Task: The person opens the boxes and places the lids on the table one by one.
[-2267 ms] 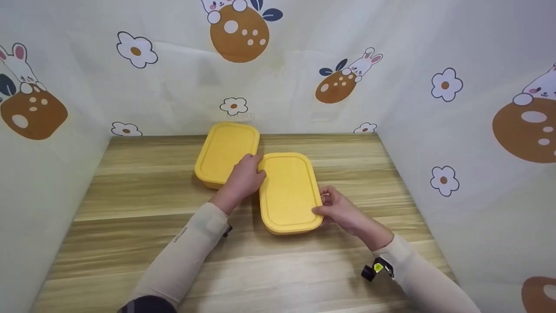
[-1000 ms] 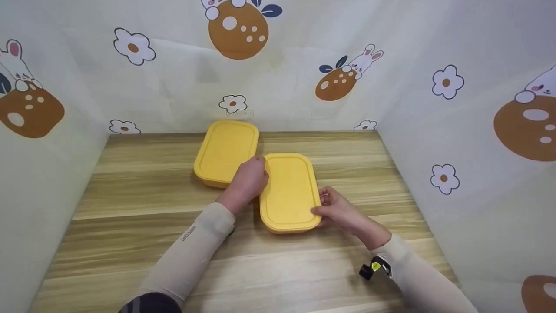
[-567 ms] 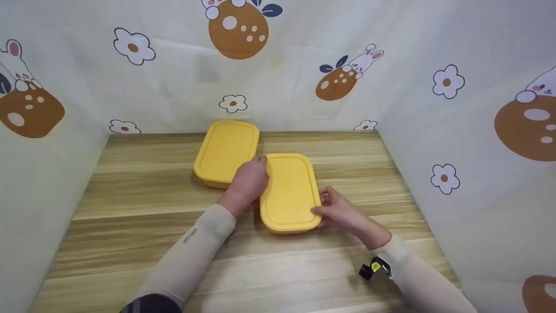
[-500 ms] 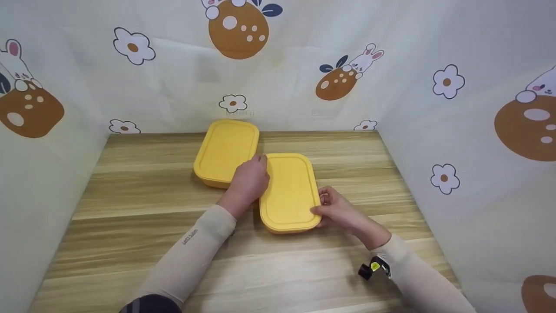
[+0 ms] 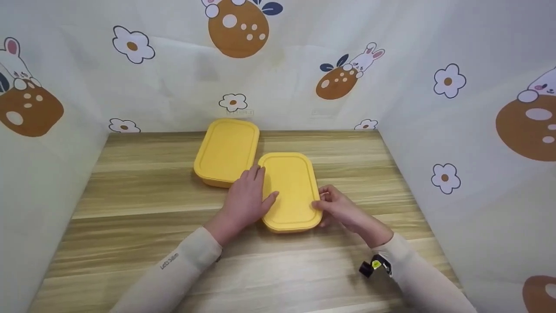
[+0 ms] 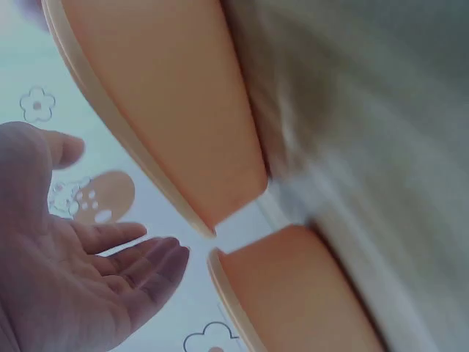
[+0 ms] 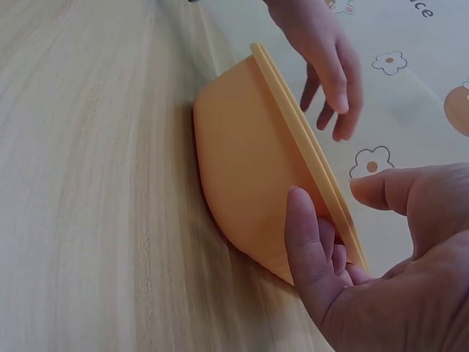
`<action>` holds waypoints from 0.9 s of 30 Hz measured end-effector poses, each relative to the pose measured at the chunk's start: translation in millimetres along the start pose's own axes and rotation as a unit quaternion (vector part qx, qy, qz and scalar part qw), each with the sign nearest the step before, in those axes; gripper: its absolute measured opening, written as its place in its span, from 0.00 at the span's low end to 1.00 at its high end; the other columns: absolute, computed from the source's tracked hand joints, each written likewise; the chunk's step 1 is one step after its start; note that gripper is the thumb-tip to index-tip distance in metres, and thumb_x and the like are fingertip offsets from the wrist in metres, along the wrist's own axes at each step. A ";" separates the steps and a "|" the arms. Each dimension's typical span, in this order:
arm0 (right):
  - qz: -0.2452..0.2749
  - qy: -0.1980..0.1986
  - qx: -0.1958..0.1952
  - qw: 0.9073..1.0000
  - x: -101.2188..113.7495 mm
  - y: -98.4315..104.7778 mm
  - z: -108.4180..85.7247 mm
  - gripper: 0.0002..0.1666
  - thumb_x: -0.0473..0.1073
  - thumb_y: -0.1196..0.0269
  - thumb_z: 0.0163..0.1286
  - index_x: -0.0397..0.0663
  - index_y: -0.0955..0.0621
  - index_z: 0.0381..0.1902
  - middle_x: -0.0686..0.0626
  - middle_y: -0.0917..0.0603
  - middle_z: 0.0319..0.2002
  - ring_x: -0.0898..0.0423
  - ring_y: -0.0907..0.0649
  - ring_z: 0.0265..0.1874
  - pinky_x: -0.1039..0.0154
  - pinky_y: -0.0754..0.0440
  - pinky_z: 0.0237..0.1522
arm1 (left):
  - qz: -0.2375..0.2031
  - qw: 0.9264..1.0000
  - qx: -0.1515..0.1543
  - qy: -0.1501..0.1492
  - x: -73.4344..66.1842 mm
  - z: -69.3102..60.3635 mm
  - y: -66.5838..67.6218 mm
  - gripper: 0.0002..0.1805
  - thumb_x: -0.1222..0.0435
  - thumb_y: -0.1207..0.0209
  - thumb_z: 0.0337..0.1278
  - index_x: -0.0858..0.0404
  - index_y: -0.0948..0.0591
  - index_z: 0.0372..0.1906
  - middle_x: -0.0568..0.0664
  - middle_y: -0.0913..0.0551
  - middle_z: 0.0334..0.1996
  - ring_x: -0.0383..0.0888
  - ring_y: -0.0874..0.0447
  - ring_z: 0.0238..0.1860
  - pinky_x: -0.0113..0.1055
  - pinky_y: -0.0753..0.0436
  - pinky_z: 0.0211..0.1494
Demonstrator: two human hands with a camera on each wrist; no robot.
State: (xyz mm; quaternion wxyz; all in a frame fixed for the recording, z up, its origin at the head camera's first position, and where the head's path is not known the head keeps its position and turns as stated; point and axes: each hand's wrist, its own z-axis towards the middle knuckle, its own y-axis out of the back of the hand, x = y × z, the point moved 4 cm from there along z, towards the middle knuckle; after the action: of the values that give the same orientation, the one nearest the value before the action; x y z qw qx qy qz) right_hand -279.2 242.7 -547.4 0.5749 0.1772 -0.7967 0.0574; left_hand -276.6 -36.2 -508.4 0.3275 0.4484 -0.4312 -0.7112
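Observation:
Two yellow lidded food containers stand on the table. The far-left container (image 5: 228,150) and the near container (image 5: 290,191) nearly meet at their corners. My left hand (image 5: 245,195) is over the near container's left edge with fingers extended. The left wrist view shows this hand (image 6: 80,271) apart from both containers, holding nothing. At the near container's right side, my right hand (image 5: 343,211) has its fingers under the lid's rim and its thumb at the lid's edge. In the right wrist view, fingers of that hand (image 7: 396,271) press against the container's wall (image 7: 245,158).
The wood-grain table (image 5: 143,226) meets a pale printed cloth (image 5: 286,74) at the back and on both sides. The far container stands close to the back cloth. A small black camera (image 5: 367,268) hangs at the right wrist.
My left hand has let go of the near container's left edge, drawn back towards me and straightened its fingers. The right hand keeps its place, and both containers stay put.

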 end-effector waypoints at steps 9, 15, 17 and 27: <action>-0.020 -0.004 0.026 0.999 2.1 0.0 0.4 0.29 0.45 0.33 0.80 0.35 0.31 0.68 0.40 0.16 0.49 0.50 0.12 0.34 0.58 0.11 0.29 | 0.010 0.998 0.066 -0.006 -4.4 -26.2 -15.1 0.73 0.18 0.46 0.61 0.72 0.48 0.89 0.66 0.43 0.87 0.64 0.33 0.80 0.63 0.28 0.77; -0.025 -0.010 0.033 0.999 2.8 1.3 0.0 0.27 0.47 0.35 0.82 0.37 0.30 0.66 0.40 0.12 0.44 0.50 0.11 0.33 0.58 0.11 0.29 | 0.031 0.996 0.086 -0.010 -6.5 -26.0 -25.1 0.82 0.12 0.49 0.52 0.73 0.55 0.89 0.68 0.53 0.89 0.65 0.36 0.82 0.62 0.31 0.80; -0.030 -0.010 0.034 0.999 3.0 2.2 0.4 0.27 0.48 0.35 0.83 0.37 0.30 0.66 0.41 0.13 0.43 0.51 0.12 0.33 0.58 0.11 0.29 | 0.035 0.995 0.089 -0.006 -7.0 -25.0 -27.4 0.83 0.11 0.50 0.50 0.74 0.56 0.89 0.68 0.56 0.89 0.66 0.36 0.81 0.62 0.31 0.80; -0.052 -0.013 0.045 0.998 4.2 2.6 1.6 0.26 0.50 0.37 0.84 0.37 0.30 0.65 0.41 0.13 0.44 0.51 0.11 0.34 0.60 0.11 0.29 | 0.050 0.995 0.091 0.004 -7.3 -26.4 -31.4 0.85 0.10 0.49 0.48 0.77 0.54 0.88 0.70 0.60 0.89 0.68 0.29 0.76 0.63 0.26 0.75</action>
State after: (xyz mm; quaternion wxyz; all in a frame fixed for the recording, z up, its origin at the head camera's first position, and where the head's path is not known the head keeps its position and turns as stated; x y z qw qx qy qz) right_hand -282.7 243.8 -543.7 0.5580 0.2453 -0.7905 0.0608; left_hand -252.0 -25.4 -540.2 0.3215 0.4572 -0.5150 -0.6499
